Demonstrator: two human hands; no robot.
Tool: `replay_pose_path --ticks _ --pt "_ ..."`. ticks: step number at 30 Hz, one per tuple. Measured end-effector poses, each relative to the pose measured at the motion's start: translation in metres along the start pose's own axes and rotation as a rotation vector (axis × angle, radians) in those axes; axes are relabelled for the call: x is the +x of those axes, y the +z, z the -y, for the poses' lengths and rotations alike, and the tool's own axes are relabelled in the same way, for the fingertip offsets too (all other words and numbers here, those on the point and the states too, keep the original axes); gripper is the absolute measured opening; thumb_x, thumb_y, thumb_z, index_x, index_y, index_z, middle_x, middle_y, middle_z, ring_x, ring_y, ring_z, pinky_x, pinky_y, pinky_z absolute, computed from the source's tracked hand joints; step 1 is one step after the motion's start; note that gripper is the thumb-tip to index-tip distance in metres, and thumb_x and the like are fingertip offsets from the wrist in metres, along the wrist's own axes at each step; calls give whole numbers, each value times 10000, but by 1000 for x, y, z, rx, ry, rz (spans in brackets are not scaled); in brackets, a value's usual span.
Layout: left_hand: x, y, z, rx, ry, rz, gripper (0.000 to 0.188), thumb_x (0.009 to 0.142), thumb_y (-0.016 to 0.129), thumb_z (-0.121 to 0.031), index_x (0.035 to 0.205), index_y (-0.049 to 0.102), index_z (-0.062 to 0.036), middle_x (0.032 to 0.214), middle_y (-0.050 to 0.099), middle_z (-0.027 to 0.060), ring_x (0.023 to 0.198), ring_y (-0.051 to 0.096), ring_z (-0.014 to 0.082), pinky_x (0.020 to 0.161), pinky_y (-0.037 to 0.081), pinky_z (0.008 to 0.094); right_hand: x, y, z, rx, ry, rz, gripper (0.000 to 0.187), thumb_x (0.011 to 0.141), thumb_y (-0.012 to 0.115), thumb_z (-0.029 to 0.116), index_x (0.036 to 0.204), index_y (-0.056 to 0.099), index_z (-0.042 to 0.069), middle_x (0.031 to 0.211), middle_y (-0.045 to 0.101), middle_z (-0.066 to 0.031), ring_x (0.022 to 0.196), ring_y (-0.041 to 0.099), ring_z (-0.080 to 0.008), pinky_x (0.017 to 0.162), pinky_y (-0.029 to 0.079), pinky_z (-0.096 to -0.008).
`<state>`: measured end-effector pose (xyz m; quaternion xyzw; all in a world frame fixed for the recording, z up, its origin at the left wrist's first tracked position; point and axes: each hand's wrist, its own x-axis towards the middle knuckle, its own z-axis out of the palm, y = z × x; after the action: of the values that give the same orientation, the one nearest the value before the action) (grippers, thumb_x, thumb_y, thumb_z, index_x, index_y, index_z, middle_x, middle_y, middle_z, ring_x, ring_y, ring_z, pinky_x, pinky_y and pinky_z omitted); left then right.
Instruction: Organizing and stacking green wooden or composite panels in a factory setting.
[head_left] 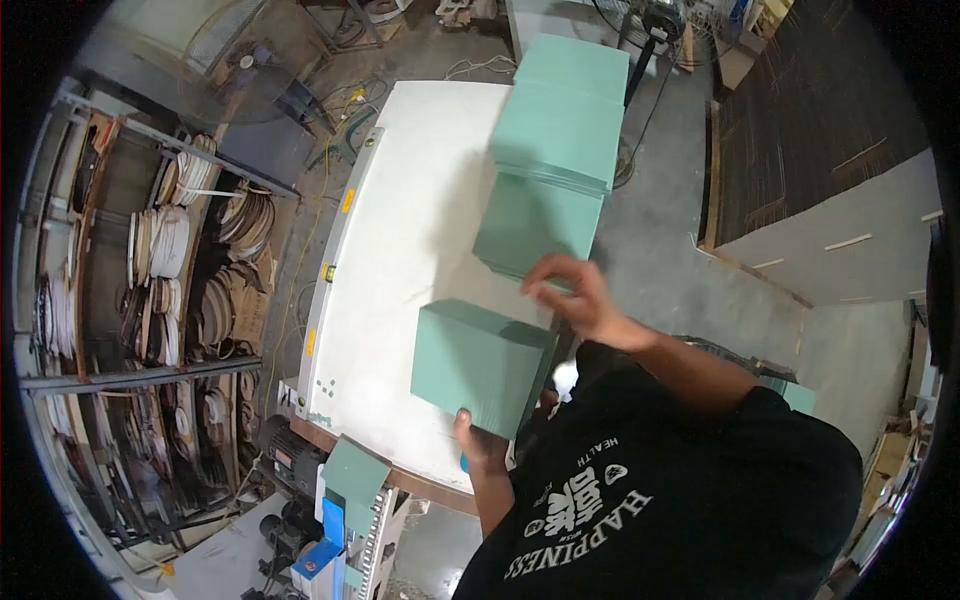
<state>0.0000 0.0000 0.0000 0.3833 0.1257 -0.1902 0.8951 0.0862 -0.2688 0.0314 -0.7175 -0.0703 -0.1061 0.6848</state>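
A thick stack of pale green panels (478, 360) sits at the near end of the white tabletop, its layered edges facing me. My left hand (473, 440) grips its near left corner, the thumb against the edges and the other fingers hidden. Beyond the stack's far right corner, my right hand (583, 300) is raised with bent, parted fingers and holds nothing I can see. Just past that hand lies another pile of green panels (540, 225). Farther piles of the same panels (560, 120) continue along the table's right side.
The white table (400, 200) has a long spirit level (330, 270) along its left edge. Below its near left corner stands a machine (335, 540) with a green panel (352, 480) on it. Shelves of coiled edging strips (165, 240) line the left; stacked dark boards (810, 130) stand right.
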Motion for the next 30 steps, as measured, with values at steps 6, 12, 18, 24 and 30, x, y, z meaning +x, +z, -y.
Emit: replay_pose_path --ticks 6,12,18,24,30 --pt "54 50 36 47 -69 -115 882 830 759 -514 1499 455 -26 1369 582 139 1264 563 347 1094 443 471 3 -108 -29 363 158 -583 140 1094 534 172 1034 580 53 928 632 -27 850 592 -119 807 496 -297" --pt "88 100 37 212 -52 -263 979 798 778 -485 1552 360 -20 1482 478 171 1388 460 377 1147 398 521 12 -146 -65 628 652 -644 319 1061 593 336 1247 554 80 1161 608 -64 1013 609 -181 937 503 -358" --pt "117 169 30 287 -53 -390 914 857 699 -449 1568 324 -14 1525 444 178 1433 421 369 1177 363 512 27 -152 -91 629 664 -563 391 1046 599 413 1255 554 87 1159 599 -56 1050 586 -183 969 464 -349" --pt "145 196 35 229 -33 -388 883 965 515 -580 1595 309 3 1597 398 179 1454 410 356 1209 322 483 29 -155 -92 622 805 -482 411 1056 550 454 1229 553 81 1125 580 -58 1023 579 -189 937 464 -369" --pt "150 200 37 279 -10 -418 973 1031 305 -722 1627 233 45 1664 314 208 1506 350 369 1232 278 467 -11 -142 -81 665 878 -276 495 1068 475 566 1186 554 92 1129 583 -57 1022 595 -199 940 468 -407"
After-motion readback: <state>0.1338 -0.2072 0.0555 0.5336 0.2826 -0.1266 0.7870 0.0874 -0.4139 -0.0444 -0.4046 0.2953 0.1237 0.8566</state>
